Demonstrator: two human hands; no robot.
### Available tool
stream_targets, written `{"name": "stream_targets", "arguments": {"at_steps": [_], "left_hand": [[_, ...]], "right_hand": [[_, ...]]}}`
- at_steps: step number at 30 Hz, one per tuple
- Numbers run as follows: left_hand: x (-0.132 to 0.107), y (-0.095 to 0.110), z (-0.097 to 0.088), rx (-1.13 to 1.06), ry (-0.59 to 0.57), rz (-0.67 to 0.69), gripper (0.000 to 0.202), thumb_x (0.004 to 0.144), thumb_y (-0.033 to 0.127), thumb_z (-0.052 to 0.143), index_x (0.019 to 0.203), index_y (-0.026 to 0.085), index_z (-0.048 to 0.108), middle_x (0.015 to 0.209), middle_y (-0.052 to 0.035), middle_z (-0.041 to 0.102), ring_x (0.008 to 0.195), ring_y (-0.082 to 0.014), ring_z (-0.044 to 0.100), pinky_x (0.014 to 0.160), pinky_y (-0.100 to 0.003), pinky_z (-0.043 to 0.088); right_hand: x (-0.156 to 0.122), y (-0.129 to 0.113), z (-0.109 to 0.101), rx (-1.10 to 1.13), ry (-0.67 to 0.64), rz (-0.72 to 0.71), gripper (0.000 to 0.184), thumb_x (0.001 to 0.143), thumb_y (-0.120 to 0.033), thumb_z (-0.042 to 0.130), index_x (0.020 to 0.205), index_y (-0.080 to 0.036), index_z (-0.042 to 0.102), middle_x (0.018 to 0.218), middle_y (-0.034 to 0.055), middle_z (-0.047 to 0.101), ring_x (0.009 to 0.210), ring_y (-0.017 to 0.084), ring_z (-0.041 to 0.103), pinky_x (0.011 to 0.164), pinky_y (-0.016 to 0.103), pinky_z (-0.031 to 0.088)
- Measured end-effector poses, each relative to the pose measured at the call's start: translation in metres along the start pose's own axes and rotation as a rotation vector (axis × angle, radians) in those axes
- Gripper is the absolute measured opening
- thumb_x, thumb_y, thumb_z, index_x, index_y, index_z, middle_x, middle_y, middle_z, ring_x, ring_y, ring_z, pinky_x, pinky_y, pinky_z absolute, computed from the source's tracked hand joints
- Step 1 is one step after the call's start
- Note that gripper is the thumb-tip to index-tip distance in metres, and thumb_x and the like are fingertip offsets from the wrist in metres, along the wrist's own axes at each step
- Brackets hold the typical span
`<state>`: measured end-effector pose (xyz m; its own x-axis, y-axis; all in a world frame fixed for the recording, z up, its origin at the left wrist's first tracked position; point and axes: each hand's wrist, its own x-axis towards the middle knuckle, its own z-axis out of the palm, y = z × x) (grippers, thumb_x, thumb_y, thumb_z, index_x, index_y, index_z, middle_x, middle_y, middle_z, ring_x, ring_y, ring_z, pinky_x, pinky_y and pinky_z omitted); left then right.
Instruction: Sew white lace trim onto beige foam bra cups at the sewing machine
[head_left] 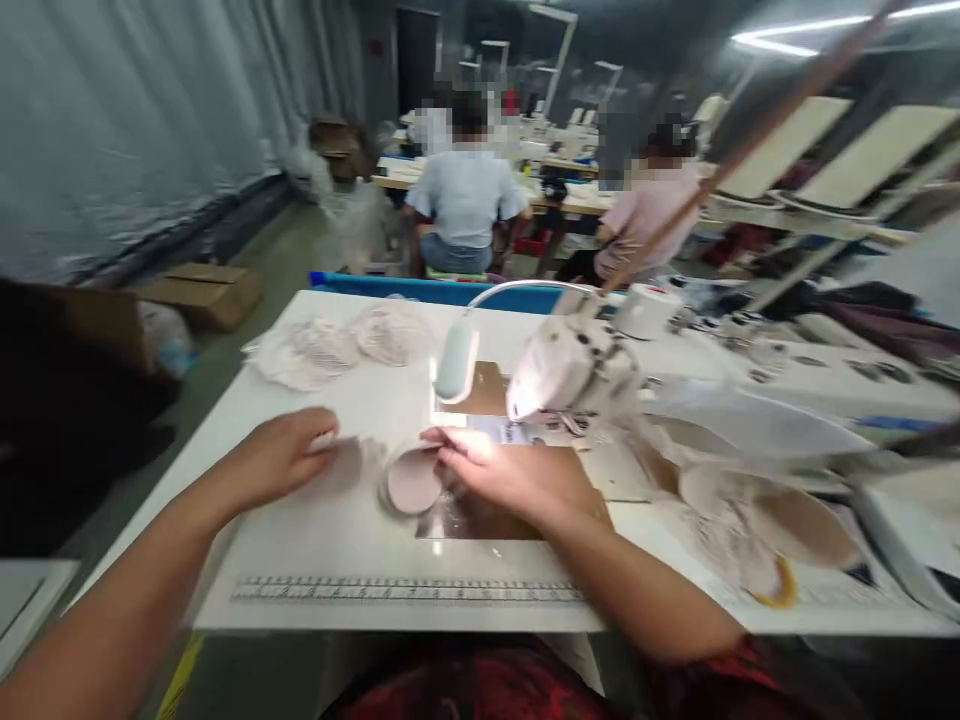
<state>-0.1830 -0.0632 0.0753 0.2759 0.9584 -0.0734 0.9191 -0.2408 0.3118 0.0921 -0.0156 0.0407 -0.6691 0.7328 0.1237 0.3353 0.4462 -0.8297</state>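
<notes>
My right hand point(480, 465) pinches the upper edge of a pale pink bra cup point(415, 482), which hangs just over the white table point(315, 555). To its left, my left hand point(296, 455) is closed with the fingers curled; a small whitish bit shows at the fingertips, too blurred to name. A faint, blurred fabric piece point(367, 460) lies between the two hands. Beyond my right hand stands the white sewing machine head point(566, 370), with a lit lamp point(456, 360) on a bent neck beside it. A brown plate point(517, 500) lies under my right wrist.
Crumpled pale fabric pieces point(307, 352) lie at the table's far left. More cups and lace point(795, 520) are heaped on the right, near a thread cone point(649, 310). A printed ruler point(405, 590) runs along the front edge. Two people sit at tables farther back.
</notes>
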Motion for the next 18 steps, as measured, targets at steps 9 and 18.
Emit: {"name": "stream_targets", "arguments": {"at_steps": [9,18], "left_hand": [[0.079,-0.064,-0.055,0.293,0.832,-0.027,0.015,0.075,0.011,0.049,0.088,0.018,0.051,0.125,-0.0108,0.056,0.12,-0.027,0.047,0.101,-0.041,0.034],[0.098,-0.096,0.008,0.25,0.311,-0.125,0.071,0.08,0.05,0.056,0.136,0.011,0.038,0.144,-0.0136,0.04,0.134,-0.0277,0.034,0.111,-0.038,0.029]], "right_hand": [[0.13,0.017,0.004,-0.194,0.4,-0.438,0.044,0.089,-0.017,0.035,0.131,-0.019,0.046,0.144,0.0109,0.04,0.137,0.02,0.032,0.113,0.043,0.029],[0.078,0.039,0.006,-0.317,0.119,-0.237,0.041,0.082,-0.01,0.042,0.12,-0.016,0.056,0.124,0.0121,0.059,0.117,0.022,0.053,0.101,0.04,0.042]]}}
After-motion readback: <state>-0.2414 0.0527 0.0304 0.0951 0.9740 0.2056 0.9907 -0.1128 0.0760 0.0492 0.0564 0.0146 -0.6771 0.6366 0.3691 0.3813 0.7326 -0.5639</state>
